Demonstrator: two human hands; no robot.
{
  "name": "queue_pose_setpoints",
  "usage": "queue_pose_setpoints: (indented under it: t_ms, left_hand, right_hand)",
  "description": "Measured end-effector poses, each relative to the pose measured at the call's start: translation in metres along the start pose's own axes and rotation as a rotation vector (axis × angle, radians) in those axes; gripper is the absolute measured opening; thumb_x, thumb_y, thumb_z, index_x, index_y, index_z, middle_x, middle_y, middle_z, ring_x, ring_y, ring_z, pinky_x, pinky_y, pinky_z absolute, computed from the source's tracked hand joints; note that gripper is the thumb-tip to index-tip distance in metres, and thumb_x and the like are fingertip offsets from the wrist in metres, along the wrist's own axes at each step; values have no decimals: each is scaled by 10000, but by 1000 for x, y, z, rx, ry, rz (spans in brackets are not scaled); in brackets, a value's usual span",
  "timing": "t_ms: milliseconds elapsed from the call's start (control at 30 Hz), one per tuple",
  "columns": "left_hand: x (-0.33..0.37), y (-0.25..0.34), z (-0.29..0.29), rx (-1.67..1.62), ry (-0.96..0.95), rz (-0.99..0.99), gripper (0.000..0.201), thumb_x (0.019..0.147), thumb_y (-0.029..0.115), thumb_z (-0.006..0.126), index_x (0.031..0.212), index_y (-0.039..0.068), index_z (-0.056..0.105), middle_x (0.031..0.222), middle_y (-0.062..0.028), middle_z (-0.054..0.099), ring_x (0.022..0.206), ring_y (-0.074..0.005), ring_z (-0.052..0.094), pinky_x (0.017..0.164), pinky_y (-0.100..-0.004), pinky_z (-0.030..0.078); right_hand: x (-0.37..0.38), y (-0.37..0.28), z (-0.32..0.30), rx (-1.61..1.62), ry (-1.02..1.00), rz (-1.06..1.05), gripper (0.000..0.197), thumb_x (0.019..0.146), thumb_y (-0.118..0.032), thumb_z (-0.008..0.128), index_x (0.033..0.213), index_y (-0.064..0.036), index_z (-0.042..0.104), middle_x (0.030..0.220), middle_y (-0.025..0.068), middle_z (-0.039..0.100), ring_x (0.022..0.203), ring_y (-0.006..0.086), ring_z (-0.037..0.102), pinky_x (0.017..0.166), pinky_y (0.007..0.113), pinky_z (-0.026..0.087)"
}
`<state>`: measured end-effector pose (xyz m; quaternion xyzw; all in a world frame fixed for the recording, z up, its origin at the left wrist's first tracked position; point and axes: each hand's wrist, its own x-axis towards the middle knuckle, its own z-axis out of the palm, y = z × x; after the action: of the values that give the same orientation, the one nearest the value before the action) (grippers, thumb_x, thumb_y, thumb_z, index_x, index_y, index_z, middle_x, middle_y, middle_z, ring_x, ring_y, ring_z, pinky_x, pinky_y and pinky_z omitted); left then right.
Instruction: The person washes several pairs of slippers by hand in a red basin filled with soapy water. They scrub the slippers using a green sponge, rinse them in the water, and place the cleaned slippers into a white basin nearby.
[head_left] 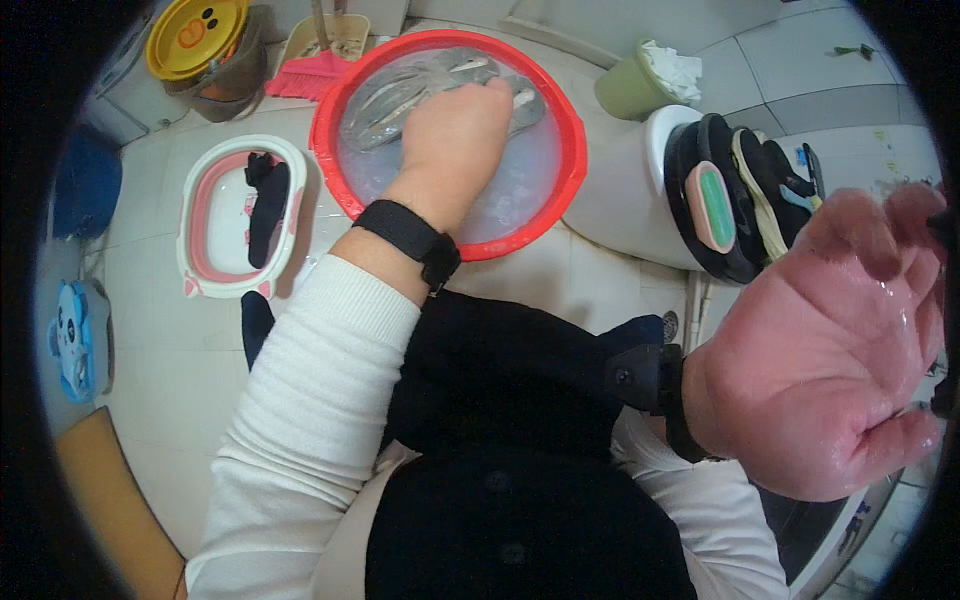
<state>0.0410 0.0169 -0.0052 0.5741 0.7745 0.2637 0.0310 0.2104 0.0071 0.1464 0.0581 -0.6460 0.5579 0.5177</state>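
Observation:
My left hand (455,135), with a black band at its wrist, is closed over a grey shoe (390,105) in a red basin (575,150). Its fingertips are hidden on the far side. Cloudy, sudsy water (505,200) fills the basin, and more of the grey footwear shows beyond my fist. Close to the camera at the right, my right hand (825,340) is raised, palm showing, wet and reddened. Its fingers are bent but apart, and some tips run out past the picture's edge beside small black parts I cannot make out.
Right of the basin, a toilet (625,190) carries dark shoes (765,190) and a pink brush with green bristles (711,205). Behind it stands a green bin (630,90). At left are a pink-and-white tub (190,220) holding black cloth, a pink broom (305,75) and a yellow-lidded bucket (225,90).

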Motion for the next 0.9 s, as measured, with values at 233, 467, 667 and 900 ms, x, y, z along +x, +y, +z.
queue_pose_setpoints:
  t_ms: [233,467,667,900]
  left_hand:
    - [1,3,2,-9,12,21,128,803,101,582,913,38,562,827,-183,659,783,-354,657,668,-459,531]
    - [3,0,1,-20,20,25,119,815,78,538,921,35,568,824,-176,661,774,-355,659,661,-463,531]
    - [2,0,1,-16,9,11,116,827,81,521,917,29,571,837,-178,661,785,-353,660,663,-458,533]
    - [1,1,1,-15,13,15,115,834,89,513,913,31,573,835,-179,662,782,-349,663,662,-455,537]
  right_hand:
    - [3,-1,-1,15,-57,1,800,879,-704,288,1344,-59,368,1359,241,379,1144,377,497,899,447,460]
    - [3,-7,-7,77,-94,-18,775,886,-687,290,1326,-56,384,1351,240,385,1146,372,493,903,449,452]
    - [2,-11,-6,100,-117,-26,754,893,-673,293,1311,-54,398,1344,239,389,1147,368,489,906,451,446]
    - [4,-11,-3,123,-139,-32,730,900,-656,295,1293,-52,414,1335,238,395,1148,363,484,911,453,438]
